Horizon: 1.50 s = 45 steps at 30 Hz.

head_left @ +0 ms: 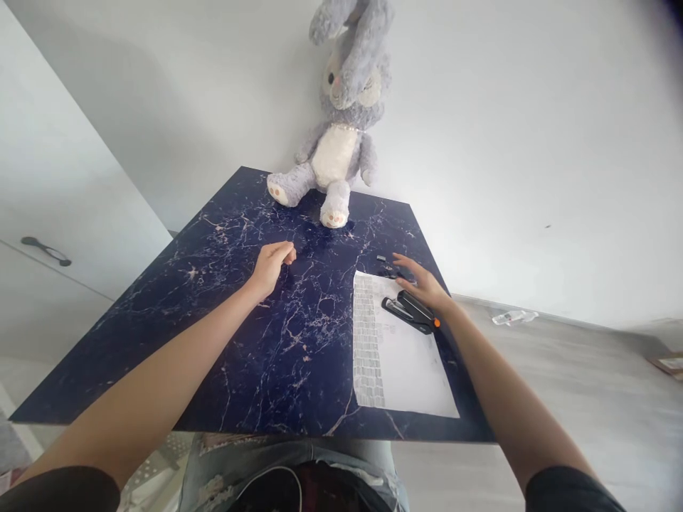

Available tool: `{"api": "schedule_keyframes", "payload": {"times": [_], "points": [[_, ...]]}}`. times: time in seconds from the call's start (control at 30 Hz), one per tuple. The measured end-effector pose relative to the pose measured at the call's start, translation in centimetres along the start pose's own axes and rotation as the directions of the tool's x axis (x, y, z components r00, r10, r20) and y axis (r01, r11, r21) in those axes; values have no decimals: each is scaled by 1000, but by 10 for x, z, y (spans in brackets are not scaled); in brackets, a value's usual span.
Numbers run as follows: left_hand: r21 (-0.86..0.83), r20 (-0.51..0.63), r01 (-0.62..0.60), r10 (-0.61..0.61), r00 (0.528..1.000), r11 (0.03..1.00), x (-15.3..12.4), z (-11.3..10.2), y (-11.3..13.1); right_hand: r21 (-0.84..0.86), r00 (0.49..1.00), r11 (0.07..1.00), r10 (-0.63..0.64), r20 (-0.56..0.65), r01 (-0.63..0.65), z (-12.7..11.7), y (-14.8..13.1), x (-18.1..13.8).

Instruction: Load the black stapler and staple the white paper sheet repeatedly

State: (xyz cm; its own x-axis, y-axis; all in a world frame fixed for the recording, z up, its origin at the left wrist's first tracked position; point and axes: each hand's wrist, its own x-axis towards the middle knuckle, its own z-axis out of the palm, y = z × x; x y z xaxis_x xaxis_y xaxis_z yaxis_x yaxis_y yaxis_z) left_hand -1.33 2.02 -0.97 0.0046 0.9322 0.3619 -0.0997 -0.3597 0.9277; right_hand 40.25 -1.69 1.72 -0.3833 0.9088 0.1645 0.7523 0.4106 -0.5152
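Observation:
My left hand [274,264] rests on the dark blue marbled table, its fingers curled into a loose fist with nothing showing in it. My right hand [419,281] is open at the table's right side, thumb and fingers apart. Its fingertips are beside a small grey block, perhaps staples [380,258], and some tiny dark bits that I cannot make out. Just below that hand, a black stapler [410,310] with an orange end lies on a white sheet of paper [410,377]. Rows of grey printed strips [367,348] run down the sheet's left edge.
A grey plush rabbit [335,153] sits at the table's [299,341] far edge against the white wall. On the left stands a white cabinet with a dark handle [45,251]. A clear plastic item [514,317] lies on the floor at right, with a box [669,363] farther off.

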Motion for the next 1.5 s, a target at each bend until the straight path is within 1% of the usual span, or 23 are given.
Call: {"api": "schedule_keyframes", "payload": {"times": [0.07, 0.13, 0.23, 0.37, 0.4, 0.47, 0.53, 0.57, 0.67, 0.7, 0.77, 0.83, 0.87, 0.9, 1.0, 1.1, 1.17, 1.2, 1.23, 1.3, 1.4, 1.43, 1.5], "points": [[-3, -13, 20, -20, 1000, 1000, 1, 0, -1, -112, 983, 990, -66, 173, 87, 10, 5, 15], [5, -24, 33, -33, 999, 999, 1, 0, -1, -225, 961, 967, -60, 269, 123, 21, 8, 24], [40, -41, 28, -26, 999, 999, 2, 0, -3, -339, 964, 934, -19, 266, 112, 36, 7, 29], [61, -90, -26, 31, 995, 998, 2, 1, -2, -378, 970, 921, 2, 242, 92, 53, -6, 39], [63, -124, -40, 48, 991, 997, 2, 2, -1, -379, 971, 921, 5, 241, 89, 59, -13, 45], [71, -234, -58, 73, 970, 996, 4, 0, 2, -371, 972, 924, -6, 237, 96, 72, -30, 60], [66, -379, -63, 84, 922, 996, 8, -7, 5, -340, 968, 928, -70, 242, 152, 90, -52, 81], [51, -457, -69, 85, 886, 996, 12, -13, 6, -324, 964, 930, -96, 247, 175, 100, -64, 93], [-31, -643, -108, 63, 764, 994, 26, -45, 8, -290, 956, 932, -144, 257, 218, 134, -103, 132], [-62, -679, -116, 43, 733, 991, 30, -59, 9, -277, 949, 932, -158, 272, 235, 145, -117, 145], [-138, -725, -121, -17, 689, 983, 38, -84, 9, -255, 940, 934, -171, 296, 250, 166, -141, 169], [-188, -755, -109, -73, 651, 976, 42, -102, 9, -242, 931, 932, -189, 314, 270, 183, -161, 188], [-195, -764, -103, -85, 640, 975, 43, -106, 8, -235, 924, 928, -206, 322, 289, 189, -169, 195], [-191, -767, -100, -85, 637, 977, 43, -108, 7, -227, 917, 923, -229, 327, 312, 193, -176, 199], [-152, -751, -95, -52, 658, 984, 42, -103, 4, -201, 902, 902, -318, 291, 383, 194, -187, 200], [-135, -743, -93, -39, 668, 986, 42, -96, 1, -129, 907, 900, -401, 130, 416, 179, -186, 186], [-158, -740, -111, -43, 672, 981, 41, -93, -1, -9, 921, 921, -390, 6, 390, 167, -181, 176], [-173, -733, -122, -45, 679, 977, 41, -92, -1, 64, 926, 924, -376, -28, 377, 162, -179, 172], [-184, -723, -128, -46, 689, 974, 41, -91, -1, 131, 930, 921, -366, -38, 368, 158, -176, 170], [-183, -702, -121, -43, 711, 976, 40, -89, -1, 213, 927, 906, -376, 7, 366, 157, -171, 170], [-154, -685, -96, -36, 728, 983, 39, -85, -1, 240, 922, 907, -375, 92, 345, 162, -167, 175], [-154, -682, -94, -37, 730, 984, 38, -84, -1, 246, 929, 911, -360, 84, 331, 164, -167, 176], [-163, -677, -98, -39, 735, 982, 38, -83, 0, 265, 950, 917, -312, 15, 297, 164, -167, 173]]}}
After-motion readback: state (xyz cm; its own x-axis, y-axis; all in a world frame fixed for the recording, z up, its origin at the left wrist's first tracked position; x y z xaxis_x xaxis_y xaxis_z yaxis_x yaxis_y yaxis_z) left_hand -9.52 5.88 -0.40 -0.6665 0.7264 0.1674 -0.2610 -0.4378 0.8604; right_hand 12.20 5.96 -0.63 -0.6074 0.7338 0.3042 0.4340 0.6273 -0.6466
